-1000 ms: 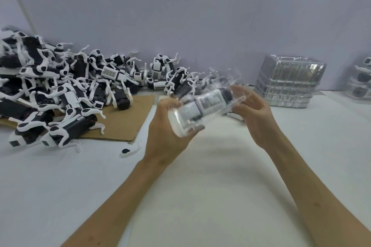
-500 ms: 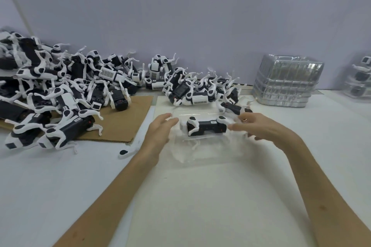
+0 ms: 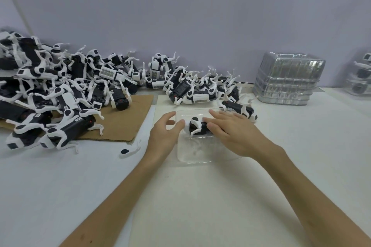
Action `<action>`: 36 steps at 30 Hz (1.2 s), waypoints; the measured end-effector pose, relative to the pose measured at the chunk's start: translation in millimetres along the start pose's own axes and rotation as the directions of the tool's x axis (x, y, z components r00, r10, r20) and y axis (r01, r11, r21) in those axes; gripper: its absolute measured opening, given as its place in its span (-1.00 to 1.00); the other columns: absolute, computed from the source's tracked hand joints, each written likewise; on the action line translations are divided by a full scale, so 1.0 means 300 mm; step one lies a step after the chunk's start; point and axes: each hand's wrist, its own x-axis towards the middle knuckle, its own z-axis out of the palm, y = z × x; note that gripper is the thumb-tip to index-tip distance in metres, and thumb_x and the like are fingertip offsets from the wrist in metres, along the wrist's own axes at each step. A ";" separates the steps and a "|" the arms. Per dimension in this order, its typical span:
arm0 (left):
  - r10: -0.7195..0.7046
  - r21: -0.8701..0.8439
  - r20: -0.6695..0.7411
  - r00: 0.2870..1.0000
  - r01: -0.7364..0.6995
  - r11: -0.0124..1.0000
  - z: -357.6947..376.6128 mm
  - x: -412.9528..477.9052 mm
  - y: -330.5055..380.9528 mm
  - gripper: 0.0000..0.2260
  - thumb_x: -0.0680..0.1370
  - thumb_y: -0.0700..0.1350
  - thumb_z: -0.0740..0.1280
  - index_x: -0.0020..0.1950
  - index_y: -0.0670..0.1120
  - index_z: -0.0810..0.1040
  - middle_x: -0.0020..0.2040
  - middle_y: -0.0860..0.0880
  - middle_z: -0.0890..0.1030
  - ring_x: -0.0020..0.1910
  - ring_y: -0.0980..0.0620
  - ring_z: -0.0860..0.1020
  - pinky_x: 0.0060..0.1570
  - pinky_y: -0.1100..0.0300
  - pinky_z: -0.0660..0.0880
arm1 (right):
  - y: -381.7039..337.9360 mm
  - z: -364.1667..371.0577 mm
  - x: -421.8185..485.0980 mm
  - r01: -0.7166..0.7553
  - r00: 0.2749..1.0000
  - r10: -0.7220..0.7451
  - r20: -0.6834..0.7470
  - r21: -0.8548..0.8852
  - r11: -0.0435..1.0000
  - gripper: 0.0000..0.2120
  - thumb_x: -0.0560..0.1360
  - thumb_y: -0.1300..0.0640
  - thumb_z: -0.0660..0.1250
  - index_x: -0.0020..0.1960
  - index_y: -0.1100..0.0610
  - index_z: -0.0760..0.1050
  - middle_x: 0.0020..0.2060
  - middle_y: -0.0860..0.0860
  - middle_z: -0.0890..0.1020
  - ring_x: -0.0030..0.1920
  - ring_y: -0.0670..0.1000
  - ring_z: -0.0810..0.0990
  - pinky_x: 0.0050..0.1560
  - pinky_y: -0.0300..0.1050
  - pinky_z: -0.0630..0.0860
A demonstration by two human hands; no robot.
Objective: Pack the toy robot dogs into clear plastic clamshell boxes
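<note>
A clear plastic clamshell box (image 3: 197,151) lies on the white table, holding a black-and-white toy robot dog (image 3: 196,126) in its far part. My left hand (image 3: 165,134) touches the box's left edge with straight fingers. My right hand (image 3: 233,132) lies flat on top of the box over the dog, fingers extended, covering the dog's right half. Another loose dog (image 3: 240,109) lies just behind my right hand.
A big pile of toy dogs (image 3: 60,86) covers a cardboard sheet (image 3: 128,118) at the left, with a smaller heap (image 3: 197,88) behind the box. Empty clamshells (image 3: 287,78) are stacked at the back right, packed boxes (image 3: 361,74) at the far right. A loose leg part (image 3: 128,151) lies on the table.
The box with the dog has come down from mid-air onto the table. Both hands let go of their grip, and my right hand now presses flat on top of it.
</note>
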 end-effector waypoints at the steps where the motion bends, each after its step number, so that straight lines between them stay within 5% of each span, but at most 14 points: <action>1: 0.004 -0.001 0.013 1.000 -0.004 1.000 0.002 -0.002 0.000 -0.62 0.60 0.05 0.37 0.41 0.05 0.50 0.14 0.04 0.57 0.09 0.04 0.58 0.20 -0.09 0.56 | -0.006 -0.002 -0.008 -0.033 0.999 0.033 -0.035 -0.004 0.999 -0.57 0.71 -0.10 -0.03 0.57 -0.17 0.23 0.61 -0.13 0.16 0.60 -0.05 0.10 0.56 0.05 -0.03; 4: -0.004 -0.105 0.117 0.993 0.017 0.994 0.017 -0.012 0.008 -0.73 0.66 0.05 0.27 0.35 0.08 0.54 0.08 0.09 0.61 -0.07 0.11 0.63 0.14 0.01 0.60 | -0.072 0.009 -0.059 -0.001 0.957 0.021 -0.291 0.071 0.997 -0.51 0.67 -0.06 0.13 0.58 -0.11 0.20 0.58 -0.11 0.25 0.55 -0.07 0.19 0.53 -0.01 0.03; 7: -0.070 -0.284 0.255 0.964 0.144 0.948 0.033 -0.027 0.018 -0.73 0.71 0.10 0.11 0.33 0.12 0.49 0.15 0.01 0.65 0.02 0.00 0.69 0.20 0.04 0.58 | -0.121 0.026 -0.100 0.074 0.985 -0.062 -0.162 0.069 0.995 -0.47 0.64 -0.20 0.11 0.60 -0.19 0.14 0.61 -0.15 0.15 0.57 -0.10 0.11 0.50 -0.02 0.11; 12: -0.100 -0.310 0.217 0.971 0.166 0.936 0.035 -0.028 0.020 -0.71 0.71 0.08 0.09 0.38 0.08 0.43 0.22 -0.02 0.61 0.05 -0.08 0.69 0.16 0.06 0.58 | -0.011 -0.028 -0.154 -0.034 0.999 0.035 -0.015 0.077 0.996 -0.47 0.54 -0.07 0.27 0.50 -0.21 0.27 0.60 -0.21 0.14 0.50 -0.11 0.27 0.47 -0.07 0.14; 16: -0.110 -0.373 0.219 0.970 0.187 0.909 0.039 -0.013 0.001 -0.76 0.70 0.07 0.17 0.35 0.08 0.41 0.25 -0.04 0.58 -0.01 -0.11 0.71 0.21 -0.04 0.57 | 0.034 -0.040 -0.190 -0.135 0.987 0.130 -0.093 -0.048 0.990 -0.42 0.56 0.02 0.26 0.54 -0.14 0.19 0.62 -0.13 0.08 0.58 -0.10 0.11 0.57 0.01 -0.18; 19: -0.093 -0.412 0.204 0.975 0.172 0.895 0.050 -0.008 -0.013 -0.75 0.68 0.07 0.20 0.36 0.10 0.39 0.26 -0.02 0.56 -0.04 -0.10 0.72 0.18 -0.03 0.58 | -0.034 -0.003 -0.197 -0.002 0.960 0.066 -0.273 0.227 0.974 -0.39 0.59 0.10 0.28 0.59 -0.08 0.18 0.61 -0.18 0.11 0.57 -0.18 0.08 0.57 -0.20 -0.03; 22: -0.054 -0.414 0.202 0.978 0.135 0.900 0.049 -0.004 -0.028 -0.75 0.68 0.08 0.21 0.35 0.15 0.40 0.28 0.03 0.54 -0.03 -0.09 0.72 0.20 -0.03 0.56 | -0.090 0.050 -0.180 0.026 0.989 0.055 -0.135 0.534 0.845 -0.33 0.63 0.07 0.27 0.64 -0.11 0.04 0.60 -0.30 -0.06 0.46 -0.47 -0.10 0.26 -0.65 -0.09; 25: -0.044 -0.427 0.211 0.977 0.132 0.894 0.057 0.002 -0.037 -0.77 0.67 0.06 0.22 0.33 0.17 0.41 0.28 0.04 0.53 -0.04 -0.11 0.72 0.19 -0.04 0.56 | -0.046 0.082 -0.136 -0.154 0.985 0.171 0.037 0.645 0.748 -0.27 0.62 0.00 0.27 0.65 -0.11 -0.06 0.61 -0.26 -0.13 0.46 -0.44 -0.11 0.27 -0.52 -0.03; 27: -0.053 -0.426 0.212 0.976 0.141 0.894 0.062 0.004 -0.043 -0.77 0.67 0.05 0.23 0.34 0.16 0.41 0.28 0.04 0.52 -0.04 -0.12 0.72 0.16 -0.03 0.56 | 0.011 0.073 -0.104 -0.231 0.952 0.306 0.030 0.726 0.648 -0.39 0.60 0.03 0.30 0.58 -0.09 0.13 0.60 -0.16 0.08 0.49 -0.21 0.15 0.24 -0.44 0.08; 29: -0.061 -0.423 0.216 0.974 0.150 0.894 0.063 0.003 -0.045 -0.76 0.67 0.04 0.23 0.35 0.15 0.42 0.29 0.03 0.52 -0.04 -0.12 0.72 0.15 -0.03 0.56 | 0.103 0.054 -0.079 -0.268 0.891 0.451 -0.050 0.745 0.612 -0.46 0.58 0.08 0.33 0.51 -0.04 0.24 0.52 -0.06 0.24 0.31 -0.16 0.26 0.20 -0.33 0.22; 32: -0.074 -0.421 0.217 0.973 0.162 0.893 0.061 -0.001 -0.042 -0.77 0.67 0.05 0.24 0.33 0.16 0.43 0.29 0.05 0.52 -0.04 -0.12 0.72 0.12 0.01 0.56 | 0.288 0.013 -0.082 -0.476 0.653 0.750 -0.104 0.714 0.513 -0.42 0.57 0.08 0.33 0.53 0.14 0.25 0.55 0.08 0.24 0.47 0.06 0.30 0.46 0.08 0.21; 34: -0.083 -0.416 0.209 0.974 0.166 0.894 0.058 -0.003 -0.032 -0.76 0.67 0.04 0.23 0.35 0.14 0.42 0.29 0.05 0.51 -0.05 -0.11 0.73 0.08 0.04 0.57 | 0.380 0.016 -0.099 -0.571 0.521 0.846 -0.115 0.690 0.445 -0.44 0.57 0.06 0.31 0.52 0.14 0.28 0.52 0.08 0.29 0.46 0.14 0.35 0.47 0.13 0.20; 36: -0.094 -0.401 0.208 0.974 0.172 0.900 0.057 -0.007 -0.022 -0.75 0.68 0.03 0.22 0.36 0.12 0.42 0.29 0.04 0.50 -0.05 -0.10 0.73 0.08 0.05 0.57 | 0.398 0.038 -0.101 -0.593 0.524 0.845 -0.103 0.668 0.449 -0.47 0.58 0.07 0.28 0.52 0.11 0.29 0.52 0.06 0.30 0.43 0.14 0.40 0.43 0.10 0.19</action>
